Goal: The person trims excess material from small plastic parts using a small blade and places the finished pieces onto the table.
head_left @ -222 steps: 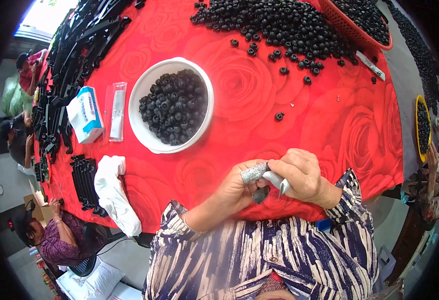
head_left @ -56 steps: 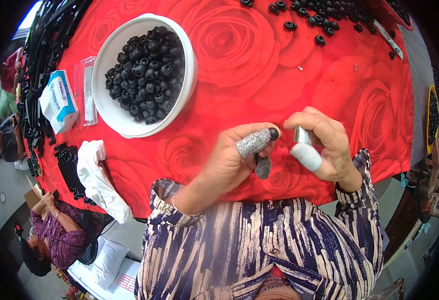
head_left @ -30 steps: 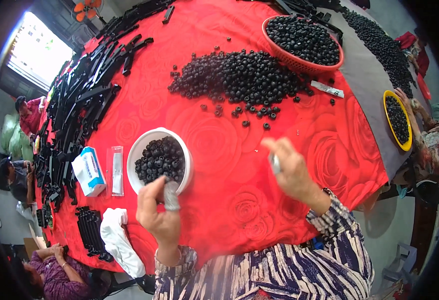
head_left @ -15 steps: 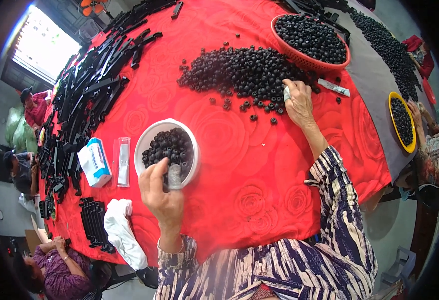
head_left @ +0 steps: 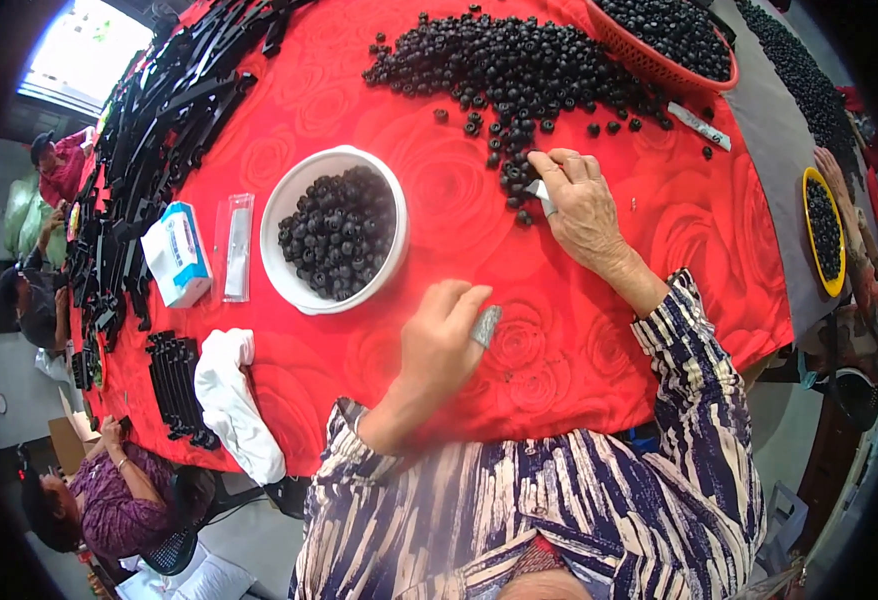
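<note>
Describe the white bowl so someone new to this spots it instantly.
On the red rose-patterned tablecloth, look left of centre, beyond the left hand. There sits the white bowl of small black parts. The red basket and yellow tray hold similar-looking parts; only this container is white.

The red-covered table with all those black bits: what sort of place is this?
Probably a small workshop: the table holds a heap of small black parts and a pile of long black pieces, with other people beside it.
</note>
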{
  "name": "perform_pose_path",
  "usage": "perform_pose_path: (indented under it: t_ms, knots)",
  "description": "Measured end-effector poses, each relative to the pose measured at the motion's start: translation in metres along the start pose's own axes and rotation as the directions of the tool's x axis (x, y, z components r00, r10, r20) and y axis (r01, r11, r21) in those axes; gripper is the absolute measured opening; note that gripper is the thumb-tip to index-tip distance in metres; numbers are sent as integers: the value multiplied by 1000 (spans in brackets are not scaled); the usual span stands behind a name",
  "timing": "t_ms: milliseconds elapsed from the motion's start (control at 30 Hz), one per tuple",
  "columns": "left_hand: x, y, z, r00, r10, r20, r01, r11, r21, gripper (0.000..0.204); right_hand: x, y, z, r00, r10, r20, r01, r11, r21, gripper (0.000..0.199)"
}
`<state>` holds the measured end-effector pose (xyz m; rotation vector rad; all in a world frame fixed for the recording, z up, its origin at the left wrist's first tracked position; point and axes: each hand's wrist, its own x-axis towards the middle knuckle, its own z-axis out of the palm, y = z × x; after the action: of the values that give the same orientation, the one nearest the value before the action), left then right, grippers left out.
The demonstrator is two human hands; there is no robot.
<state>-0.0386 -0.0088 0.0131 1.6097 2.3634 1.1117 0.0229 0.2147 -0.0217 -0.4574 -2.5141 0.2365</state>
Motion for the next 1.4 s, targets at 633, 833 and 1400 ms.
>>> perform_pose_path:
  t_ms: [633, 833, 1400]
  knots:
    - [1, -7, 11, 998, -34, 46, 34, 999, 3, 24, -49, -5, -58, 795, 389, 466, -563, 186, 805, 20]
    - [8, 1, 13, 1000, 25, 6, -25, 1000, -1, 24, -50, -4, -59, 815, 335, 474, -559, 231, 797, 19]
    - [26, 10, 5, 910, -186, 371, 381, 730, -568, 19, -46, -29, -78, 955, 2, 295, -259, 489, 833, 20]
